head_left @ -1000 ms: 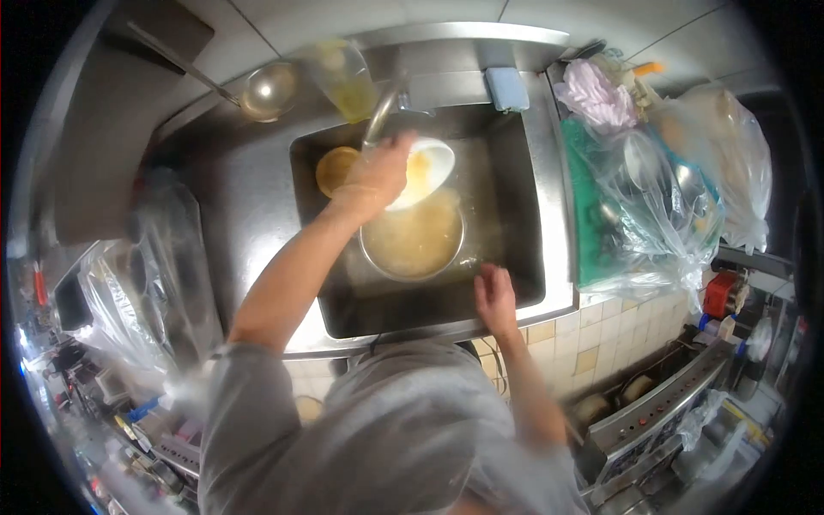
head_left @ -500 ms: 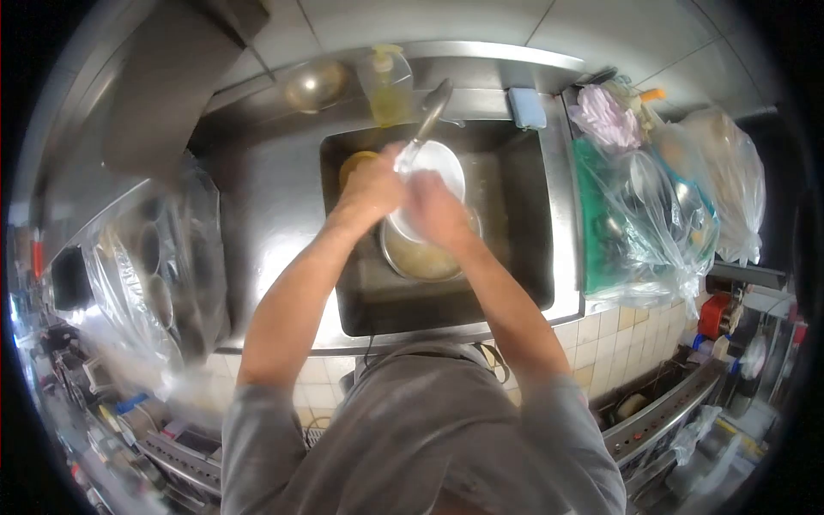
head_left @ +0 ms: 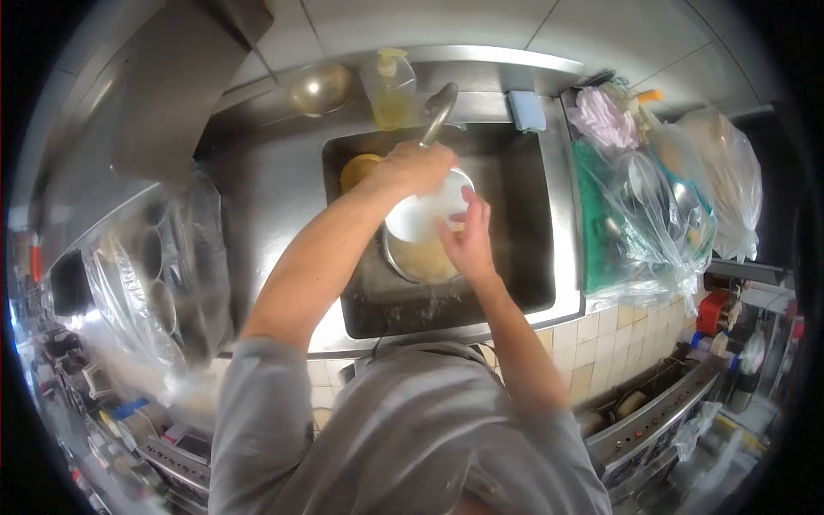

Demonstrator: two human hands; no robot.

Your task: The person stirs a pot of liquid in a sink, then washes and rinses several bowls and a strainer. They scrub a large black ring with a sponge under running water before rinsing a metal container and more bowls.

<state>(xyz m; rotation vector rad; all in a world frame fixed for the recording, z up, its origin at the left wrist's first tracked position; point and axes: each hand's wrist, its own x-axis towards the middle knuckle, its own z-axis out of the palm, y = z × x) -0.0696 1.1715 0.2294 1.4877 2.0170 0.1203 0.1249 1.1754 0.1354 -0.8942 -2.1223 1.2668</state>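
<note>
A white bowl is tilted over the sink, under the curved metal faucet. My left hand is closed at the bowl's far rim, just below the spout; its fingertips are partly hidden. My right hand is at the bowl's right side with thumb and fingers spread, the thumb over the bowl. Beneath the bowl, a round metal pan with cloudy liquid sits in the sink. Small splashes show near the pan's front edge.
A yellow round container stands in the sink's far left corner. Behind the sink are a metal bowl, a soap pump bottle and a blue sponge. Plastic-wrapped items lie on the right; plastic-covered metalware is on the left.
My left hand has moved right and over the far rim. My right hand has drawn back to the right and spread its fingers. More of the bowl's inside shows.
</note>
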